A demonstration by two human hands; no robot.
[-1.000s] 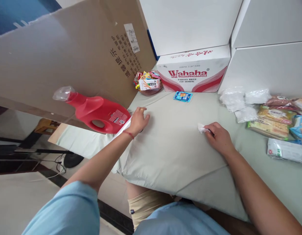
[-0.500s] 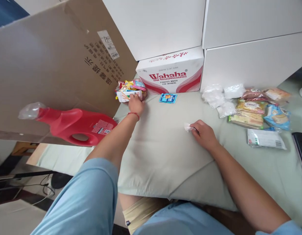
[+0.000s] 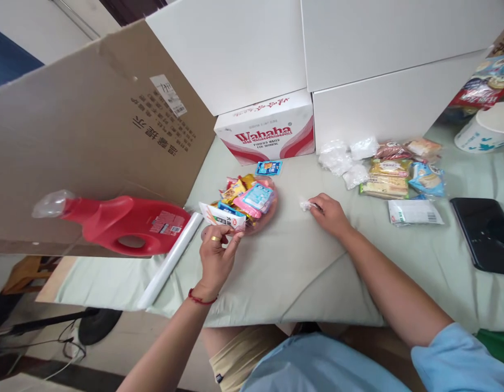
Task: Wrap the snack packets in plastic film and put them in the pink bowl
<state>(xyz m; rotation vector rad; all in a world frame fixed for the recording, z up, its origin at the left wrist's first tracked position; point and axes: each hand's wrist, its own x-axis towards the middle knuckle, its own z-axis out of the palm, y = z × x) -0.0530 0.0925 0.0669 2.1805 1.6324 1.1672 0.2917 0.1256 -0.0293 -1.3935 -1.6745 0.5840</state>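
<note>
My left hand point(image 3: 219, 256) is closed at the near edge of a pinkish see-through bowl point(image 3: 271, 209) heaped with packaged snacks. A white snack packet point(image 3: 224, 216) leans over the rim just above those fingers, and a pink-and-blue packet point(image 3: 255, 198) lies on top of the heap. The underside of the grip is hidden. To the right, my right hand point(image 3: 329, 213) pinches a small crumpled piece of clear plastic point(image 3: 305, 205) low over the green cloth. Behind the bowl a flat blue packet point(image 3: 268, 167) lies on the cloth.
A red jug point(image 3: 133, 226) and a white roll point(image 3: 172, 258) are at the left, by a cardboard panel point(image 3: 92, 136). A Wahaha carton point(image 3: 268, 130) stands behind. On the right are crumpled plastic point(image 3: 335, 156), several snack packs point(image 3: 384, 185), a phone point(image 3: 484, 234) and a paper cup point(image 3: 486, 128).
My left hand has drawn the bowl of snacks from beside the carton toward me. The right hand still pinches the plastic. The view has shifted, showing the white roll and paper cup more fully.
</note>
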